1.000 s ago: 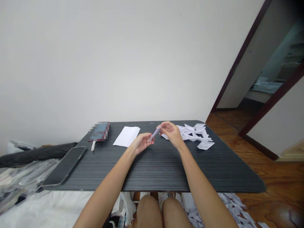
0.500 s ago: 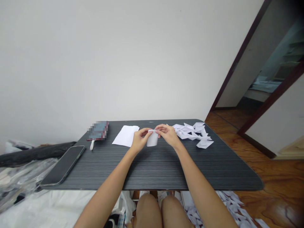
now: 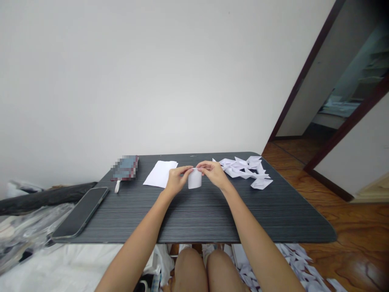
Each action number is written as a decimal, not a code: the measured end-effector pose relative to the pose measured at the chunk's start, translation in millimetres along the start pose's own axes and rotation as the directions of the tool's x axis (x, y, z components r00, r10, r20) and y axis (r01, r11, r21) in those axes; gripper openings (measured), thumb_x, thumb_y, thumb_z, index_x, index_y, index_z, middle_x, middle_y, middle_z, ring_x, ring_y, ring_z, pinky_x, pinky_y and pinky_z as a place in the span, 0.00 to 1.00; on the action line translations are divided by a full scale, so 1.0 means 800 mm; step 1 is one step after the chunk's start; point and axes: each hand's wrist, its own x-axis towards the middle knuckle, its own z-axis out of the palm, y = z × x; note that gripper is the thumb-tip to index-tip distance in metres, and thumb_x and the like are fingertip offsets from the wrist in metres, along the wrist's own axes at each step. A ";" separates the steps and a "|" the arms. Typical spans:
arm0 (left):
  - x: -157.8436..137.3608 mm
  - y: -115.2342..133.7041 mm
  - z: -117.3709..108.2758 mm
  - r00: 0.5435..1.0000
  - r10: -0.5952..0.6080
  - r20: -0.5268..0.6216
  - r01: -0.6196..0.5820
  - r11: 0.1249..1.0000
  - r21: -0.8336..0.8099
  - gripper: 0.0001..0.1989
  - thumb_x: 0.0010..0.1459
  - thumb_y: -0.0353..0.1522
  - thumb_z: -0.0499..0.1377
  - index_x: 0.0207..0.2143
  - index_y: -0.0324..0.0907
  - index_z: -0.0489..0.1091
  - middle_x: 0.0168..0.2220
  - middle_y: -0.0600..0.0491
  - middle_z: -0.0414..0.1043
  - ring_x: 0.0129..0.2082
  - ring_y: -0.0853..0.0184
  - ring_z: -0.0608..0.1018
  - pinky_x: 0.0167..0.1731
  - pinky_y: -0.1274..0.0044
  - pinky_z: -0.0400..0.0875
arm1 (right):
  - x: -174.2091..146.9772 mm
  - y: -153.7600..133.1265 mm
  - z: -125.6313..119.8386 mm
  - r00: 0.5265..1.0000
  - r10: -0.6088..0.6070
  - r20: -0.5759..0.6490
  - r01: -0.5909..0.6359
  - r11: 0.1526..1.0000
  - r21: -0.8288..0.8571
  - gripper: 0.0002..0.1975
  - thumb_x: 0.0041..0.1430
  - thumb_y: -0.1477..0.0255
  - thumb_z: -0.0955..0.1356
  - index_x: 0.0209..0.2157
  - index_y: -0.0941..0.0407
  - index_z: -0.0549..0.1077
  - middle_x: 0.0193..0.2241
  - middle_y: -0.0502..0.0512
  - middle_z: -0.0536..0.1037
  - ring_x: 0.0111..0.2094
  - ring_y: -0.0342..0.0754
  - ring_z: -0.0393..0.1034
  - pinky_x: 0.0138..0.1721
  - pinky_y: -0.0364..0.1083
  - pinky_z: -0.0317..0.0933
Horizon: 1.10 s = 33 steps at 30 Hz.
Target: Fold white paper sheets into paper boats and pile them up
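Observation:
A small white piece of paper (image 3: 195,180) is held up above the dark table between both hands. My left hand (image 3: 178,178) pinches its upper left corner between thumb and fingers. At the upper right corner, my right hand (image 3: 212,172) pinches the same paper. Its lower part hangs down, slightly curved. Left of my left hand lies a stack of white paper sheets (image 3: 160,173). To the right of my right hand, several folded white paper pieces (image 3: 243,167) lie in a loose cluster.
A smartphone (image 3: 81,211) lies at the left edge of the dark table (image 3: 200,219). Behind it is a blurred-out item (image 3: 125,167) with a white tab. More folded paper pieces (image 3: 299,263) are below the table on the right. A white wall (image 3: 182,77) stands behind.
The paper is held a little flatter and more squarely to me. My fingers have shifted slightly toward its top corners. Other things have stayed in place.

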 end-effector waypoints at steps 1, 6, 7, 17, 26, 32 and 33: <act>0.000 0.000 0.000 1.000 0.003 0.010 -0.004 1.000 0.018 0.11 0.51 0.35 0.54 0.31 0.39 0.73 0.29 0.50 0.75 0.26 0.70 0.74 0.27 0.80 0.67 | 0.000 0.000 0.000 1.000 0.000 0.003 0.000 1.000 -0.005 0.06 0.43 0.71 0.67 0.26 0.59 0.71 0.23 0.52 0.73 0.24 0.41 0.65 0.24 0.41 0.59; -0.001 -0.002 -0.001 1.000 -0.019 -0.012 0.020 0.996 0.086 0.13 0.53 0.35 0.51 0.25 0.37 0.71 0.18 0.54 0.70 0.16 0.74 0.68 0.18 0.83 0.61 | -0.001 0.002 0.001 0.998 0.065 -0.003 -0.065 0.998 -0.004 0.10 0.43 0.69 0.67 0.29 0.60 0.72 0.22 0.52 0.72 0.22 0.40 0.63 0.23 0.40 0.57; -0.001 -0.002 -0.001 0.999 -0.033 -0.029 0.035 0.996 0.086 0.14 0.53 0.36 0.51 0.24 0.37 0.71 0.17 0.54 0.68 0.16 0.75 0.67 0.17 0.83 0.59 | -0.001 0.002 0.001 0.996 0.091 0.008 -0.091 0.996 -0.018 0.10 0.43 0.68 0.67 0.27 0.61 0.72 0.20 0.51 0.72 0.20 0.40 0.62 0.22 0.40 0.56; -0.006 -0.001 -0.004 0.964 -0.061 0.258 0.040 0.995 0.088 0.14 0.55 0.36 0.47 0.25 0.38 0.67 0.13 0.57 0.62 0.14 0.75 0.66 0.17 0.82 0.56 | -0.004 0.007 0.006 0.993 0.107 0.050 -0.097 0.979 -0.181 0.10 0.45 0.68 0.65 0.20 0.62 0.71 0.17 0.51 0.69 0.19 0.41 0.61 0.20 0.40 0.52; -0.001 -0.012 -0.003 0.982 -0.177 0.068 0.166 0.975 0.147 0.16 0.57 0.36 0.43 0.22 0.39 0.62 0.12 0.58 0.57 0.13 0.75 0.62 0.15 0.82 0.51 | -0.006 0.007 0.008 0.963 0.198 0.183 -0.172 0.974 -0.150 0.14 0.46 0.65 0.64 0.24 0.62 0.70 0.14 0.52 0.71 0.15 0.40 0.62 0.17 0.39 0.52; 0.000 -0.008 -0.013 0.935 -0.178 0.307 0.186 0.983 0.002 0.15 0.55 0.39 0.46 0.23 0.38 0.64 0.13 0.58 0.61 0.11 0.75 0.63 0.13 0.82 0.53 | -0.012 0.010 0.003 0.962 0.180 0.203 -0.129 0.962 -0.242 0.10 0.46 0.68 0.64 0.22 0.61 0.70 0.07 0.45 0.63 0.10 0.37 0.55 0.14 0.38 0.48; 0.001 -0.008 -0.013 0.942 -0.143 0.303 0.146 0.989 0.012 0.15 0.54 0.38 0.47 0.23 0.38 0.65 0.14 0.58 0.62 0.12 0.75 0.63 0.14 0.82 0.54 | -0.013 0.010 0.004 0.959 0.179 0.220 -0.122 0.961 -0.248 0.10 0.46 0.68 0.64 0.21 0.61 0.70 0.07 0.45 0.62 0.10 0.36 0.55 0.14 0.38 0.47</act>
